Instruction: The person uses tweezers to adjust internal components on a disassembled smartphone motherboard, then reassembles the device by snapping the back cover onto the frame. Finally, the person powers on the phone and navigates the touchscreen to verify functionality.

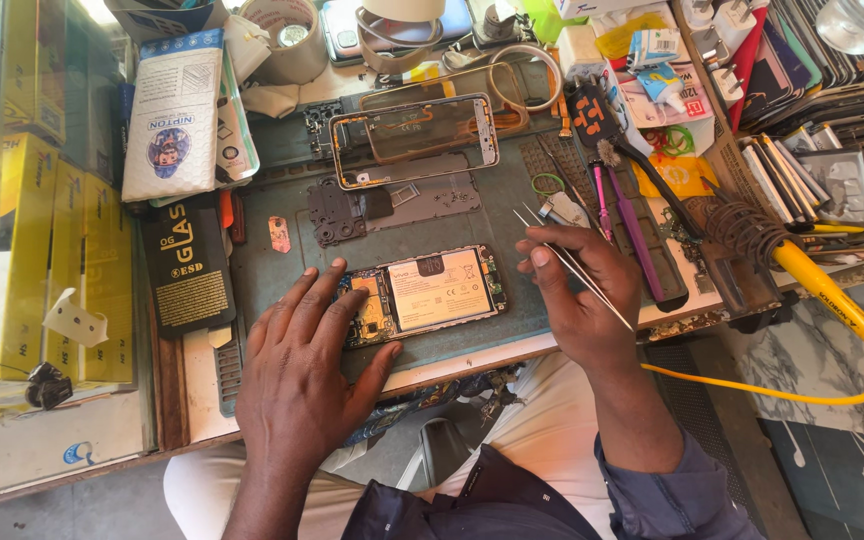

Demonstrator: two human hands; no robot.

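While the opened smartphone (422, 293) lies flat with its back cover off, battery and circuit board showing, the left hand (302, 370) rests on its left end: the fingers are spread and nearly straight, fingertips pressing on the board area, thumb stretched along the phone's lower edge. That hand grips nothing; it only pins the phone down. Just right of the phone, the right hand (577, 290) is curled into a pinch around a pair of metal tweezers (572, 265), whose fine tips point up and left, just above and to the right of the phone's right end and not touching it. The phone sits on a grey-green work mat (512, 200) that covers the middle of the surface. Directly above the phone on the mat lie a dark inner cover plate (392, 205) and, beyond it, an empty phone frame (417, 140) with a metal rim. A small copper-coloured part (279, 233) lies up and left of the phone. Left of the phone, past the mat's edge, is a black flat package (189, 270). Well to the right of the phone, a soldering iron with a yellow handle (812, 280) rests with its yellow coiled cord (852, 385) trailing off the surface edge. A roll of tape (287, 35) stands far above the phone.
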